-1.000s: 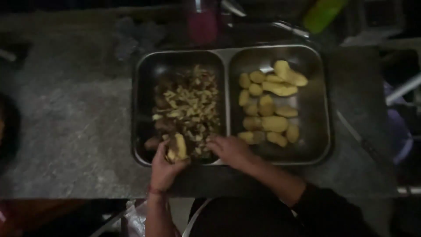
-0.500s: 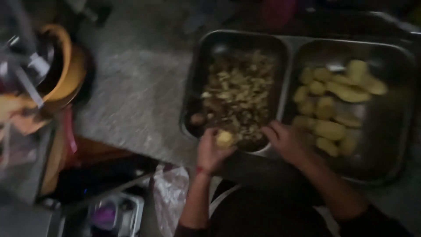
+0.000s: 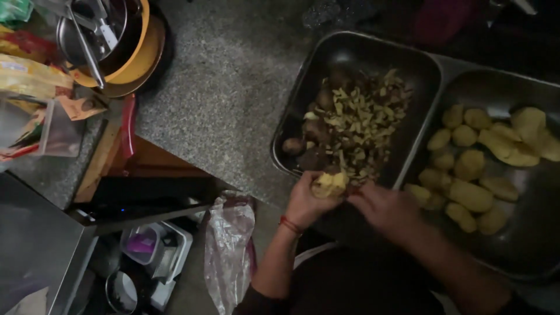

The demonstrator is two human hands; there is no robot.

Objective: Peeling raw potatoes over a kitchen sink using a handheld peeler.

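Note:
My left hand (image 3: pixel 305 202) grips a partly peeled yellow potato (image 3: pixel 328 184) at the near rim of the left metal tray (image 3: pixel 309 87). My right hand (image 3: pixel 388 207) is close beside the potato, its fingers curled at the potato's edge; whether it holds a tool is unclear. The left tray holds a heap of potato peelings (image 3: pixel 361 125) and a few dark unpeeled potatoes (image 3: pixel 293 145). The right tray (image 3: pixel 525 256) holds several peeled yellow potatoes (image 3: pixel 469 195).
A speckled stone counter (image 3: pixel 221 99) carries both trays. At upper left stand stacked bowls with metal utensils (image 3: pixel 111 41) and packets (image 3: pixel 29 76). Below the counter edge hang a plastic bag (image 3: pixel 228 245) and sit small containers (image 3: pixel 146 245) on the floor.
The view has swung left and moved closer, so the trays now lie at the right and the counter's left end and floor show. Both hands stay at the potato by the tray rim.

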